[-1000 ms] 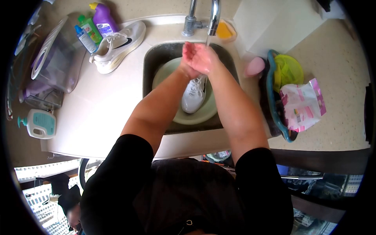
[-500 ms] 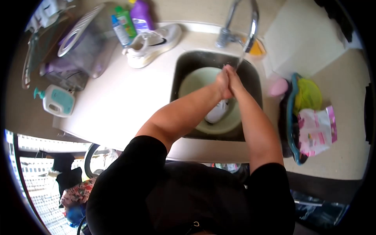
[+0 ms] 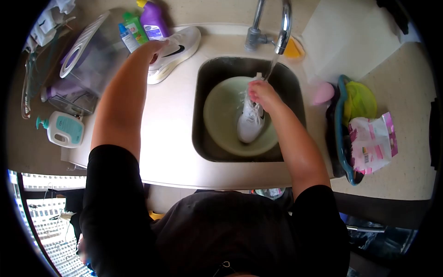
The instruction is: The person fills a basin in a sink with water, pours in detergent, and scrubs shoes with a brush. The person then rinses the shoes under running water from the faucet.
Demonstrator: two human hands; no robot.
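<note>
My left hand [image 3: 158,46] is at the heel end of a white shoe with a black mark [image 3: 181,51] on the counter; its fingers are partly hidden at the shoe's opening. My right hand [image 3: 261,91] is closed on the upper part of another white shoe [image 3: 250,123], which stands toe down in a pale green basin [image 3: 217,134]. The basin sits inside the dark sink [image 3: 201,144]. Water runs from the faucet [image 3: 283,40] just above my right hand.
Purple [image 3: 153,21], green [image 3: 134,27] and blue-capped [image 3: 128,39] bottles stand behind the counter shoe. At left are a clear bin [image 3: 94,60] and a pump bottle [image 3: 66,129]. A blue-rimmed basket [image 3: 340,134] with a pink-white packet [image 3: 372,144] is at right.
My hands, earlier together under the water, have parted. The left moved left to the counter shoe; the right came down onto the shoe in the basin.
</note>
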